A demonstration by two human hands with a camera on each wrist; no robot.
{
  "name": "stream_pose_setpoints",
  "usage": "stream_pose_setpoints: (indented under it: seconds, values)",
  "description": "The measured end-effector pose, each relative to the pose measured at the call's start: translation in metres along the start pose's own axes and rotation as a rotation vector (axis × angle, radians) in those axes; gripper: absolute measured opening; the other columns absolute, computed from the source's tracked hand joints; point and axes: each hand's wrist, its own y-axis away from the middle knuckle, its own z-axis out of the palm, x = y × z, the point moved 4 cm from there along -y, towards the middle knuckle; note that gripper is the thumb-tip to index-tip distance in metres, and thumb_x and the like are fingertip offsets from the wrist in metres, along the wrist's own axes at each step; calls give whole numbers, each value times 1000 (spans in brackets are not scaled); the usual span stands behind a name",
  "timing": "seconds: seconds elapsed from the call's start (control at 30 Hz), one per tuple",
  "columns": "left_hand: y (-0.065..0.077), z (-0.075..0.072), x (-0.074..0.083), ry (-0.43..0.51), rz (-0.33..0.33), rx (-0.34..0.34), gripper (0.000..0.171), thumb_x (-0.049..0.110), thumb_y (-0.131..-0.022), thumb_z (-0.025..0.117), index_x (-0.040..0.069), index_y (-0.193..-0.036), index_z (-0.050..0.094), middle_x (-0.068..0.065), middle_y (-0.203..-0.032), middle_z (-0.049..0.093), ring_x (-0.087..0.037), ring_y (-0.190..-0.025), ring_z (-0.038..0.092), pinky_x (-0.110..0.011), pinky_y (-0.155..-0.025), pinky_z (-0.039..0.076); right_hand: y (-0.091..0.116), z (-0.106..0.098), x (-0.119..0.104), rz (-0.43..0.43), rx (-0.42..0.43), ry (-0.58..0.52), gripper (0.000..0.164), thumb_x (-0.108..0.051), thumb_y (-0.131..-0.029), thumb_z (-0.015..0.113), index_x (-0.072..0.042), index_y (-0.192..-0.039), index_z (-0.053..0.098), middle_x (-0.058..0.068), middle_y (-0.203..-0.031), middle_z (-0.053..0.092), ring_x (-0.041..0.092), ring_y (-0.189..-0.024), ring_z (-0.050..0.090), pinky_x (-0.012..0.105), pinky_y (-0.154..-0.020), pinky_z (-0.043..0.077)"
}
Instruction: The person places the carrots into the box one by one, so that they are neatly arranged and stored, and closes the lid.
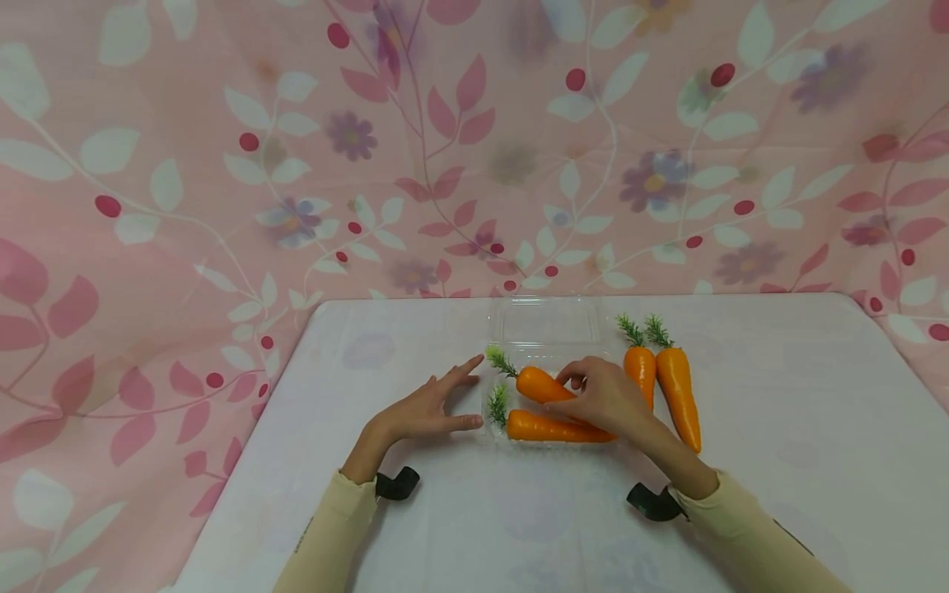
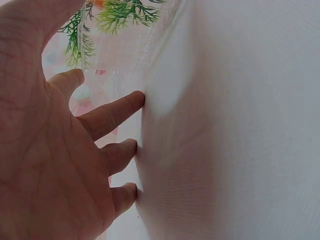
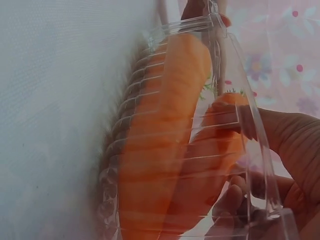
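Slantwise, held carrot (image 1: 539, 384), greens (image 1: 501, 361) leftward.

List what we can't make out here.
Head: tip of the left loose carrot, behind the right hand.
Head: part of the upper carrot in the clear clamshell, behind the same hand.
Head: marks on the left sleeve, too small to read.
Left wrist: thumb tip of the left hand, cut off by the top edge; head shows it.

Pink leaf-and-flower backdrop (image 1: 474, 156) behind a pale, round-cornered table (image 1: 511, 511)
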Motion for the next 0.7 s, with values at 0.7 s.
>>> stream_pose_setpoints:
  seconds: [0.7]
  values:
    - [1, -1, 1, 1, -1, 1, 93, 60, -87, 65, 45, -157, 6, 7, -150, 43, -13, -147, 19, -60, -115, 3, 0, 4, -2, -55, -29, 65, 39, -46, -71, 87, -17, -93, 74, -1, -84, 57, 17, -74, 50, 31, -62, 44]
